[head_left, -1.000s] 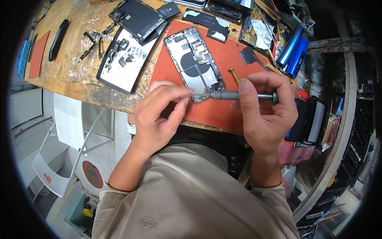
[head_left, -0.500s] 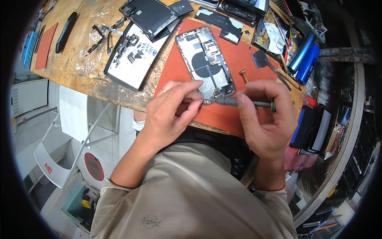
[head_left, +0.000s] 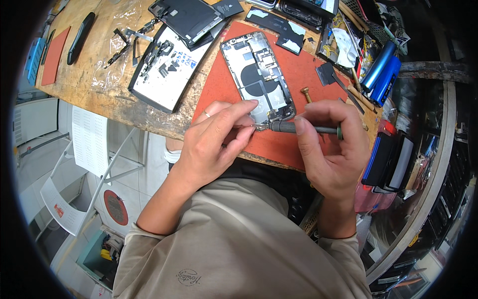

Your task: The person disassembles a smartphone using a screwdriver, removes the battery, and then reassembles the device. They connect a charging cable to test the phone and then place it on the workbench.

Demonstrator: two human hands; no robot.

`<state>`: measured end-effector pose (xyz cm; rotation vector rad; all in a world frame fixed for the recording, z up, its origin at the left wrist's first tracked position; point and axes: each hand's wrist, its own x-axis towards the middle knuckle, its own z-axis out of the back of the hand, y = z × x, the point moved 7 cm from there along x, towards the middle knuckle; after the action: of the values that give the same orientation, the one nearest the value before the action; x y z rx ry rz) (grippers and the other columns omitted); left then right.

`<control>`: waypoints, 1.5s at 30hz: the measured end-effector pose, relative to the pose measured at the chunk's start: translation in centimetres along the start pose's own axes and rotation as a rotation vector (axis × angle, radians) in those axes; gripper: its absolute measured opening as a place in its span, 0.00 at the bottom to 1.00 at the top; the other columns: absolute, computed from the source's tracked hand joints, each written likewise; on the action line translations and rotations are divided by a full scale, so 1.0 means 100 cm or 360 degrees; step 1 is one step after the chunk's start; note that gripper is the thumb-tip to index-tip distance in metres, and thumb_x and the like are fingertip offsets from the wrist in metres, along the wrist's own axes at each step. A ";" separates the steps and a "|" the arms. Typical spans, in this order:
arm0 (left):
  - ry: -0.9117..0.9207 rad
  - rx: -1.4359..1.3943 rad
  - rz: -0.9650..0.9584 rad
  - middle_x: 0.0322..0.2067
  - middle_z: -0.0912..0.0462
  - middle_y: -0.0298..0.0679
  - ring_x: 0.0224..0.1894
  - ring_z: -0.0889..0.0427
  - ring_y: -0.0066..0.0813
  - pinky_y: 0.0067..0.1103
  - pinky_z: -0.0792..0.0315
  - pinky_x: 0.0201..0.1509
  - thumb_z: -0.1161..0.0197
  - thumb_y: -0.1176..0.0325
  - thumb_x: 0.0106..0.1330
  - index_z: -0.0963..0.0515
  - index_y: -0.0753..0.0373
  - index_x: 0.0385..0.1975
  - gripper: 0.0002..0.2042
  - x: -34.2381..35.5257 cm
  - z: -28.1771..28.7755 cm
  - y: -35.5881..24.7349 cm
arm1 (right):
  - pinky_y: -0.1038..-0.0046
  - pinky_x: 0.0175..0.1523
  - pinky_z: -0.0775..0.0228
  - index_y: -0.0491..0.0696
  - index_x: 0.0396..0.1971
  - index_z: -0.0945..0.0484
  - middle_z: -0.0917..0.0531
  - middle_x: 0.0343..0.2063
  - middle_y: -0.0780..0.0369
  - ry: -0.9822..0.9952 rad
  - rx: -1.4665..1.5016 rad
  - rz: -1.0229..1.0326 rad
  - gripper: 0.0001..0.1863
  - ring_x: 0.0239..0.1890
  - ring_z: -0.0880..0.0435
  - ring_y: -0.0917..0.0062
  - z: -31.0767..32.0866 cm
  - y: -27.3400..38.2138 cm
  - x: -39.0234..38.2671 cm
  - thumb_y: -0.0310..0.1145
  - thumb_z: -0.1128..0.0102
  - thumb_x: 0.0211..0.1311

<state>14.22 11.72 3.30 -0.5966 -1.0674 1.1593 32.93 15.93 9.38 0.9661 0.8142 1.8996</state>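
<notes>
An opened phone body (head_left: 273,84) with its inner parts showing lies tilted on the red-orange mat (head_left: 214,94). My right hand (head_left: 336,149) holds a slim screwdriver (head_left: 284,126) with a grey knurled grip, almost level, its tip pointing left at the phone's lower end. My left hand (head_left: 209,139) is closed there, thumb and fingertips meeting beside the screwdriver tip. Whatever sits between those fingertips is too small to make out, though something small and shiny shows at the tip. The index finger rests over the phone's lower left edge.
Left of the mat, a white panel (head_left: 169,87) carries small dark phone parts. Black phone shells (head_left: 186,22) overlap its far end. A dark battery-like piece (head_left: 279,30), a brass-coloured screw-like post (head_left: 305,94) and blue cylinders (head_left: 381,74) lie further right.
Both hands and the screwdriver hold nearly the same place at the phone's lower end. The view has shifted very slightly.
</notes>
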 end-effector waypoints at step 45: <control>0.0128 0.0326 -0.0288 0.37 0.21 0.38 0.42 0.21 0.38 0.31 0.24 0.42 0.21 0.78 0.55 0.11 0.66 0.42 0.14 -0.002 -0.004 -0.011 | 0.69 0.40 0.16 0.38 0.46 0.17 0.13 0.36 0.54 0.0287 -0.0418 0.0232 0.14 0.36 0.09 0.66 -0.012 0.025 0.015 0.12 0.29 0.62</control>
<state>15.08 11.22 3.98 -0.3749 -0.9018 1.0612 30.42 15.90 11.30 0.7168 0.5884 2.1794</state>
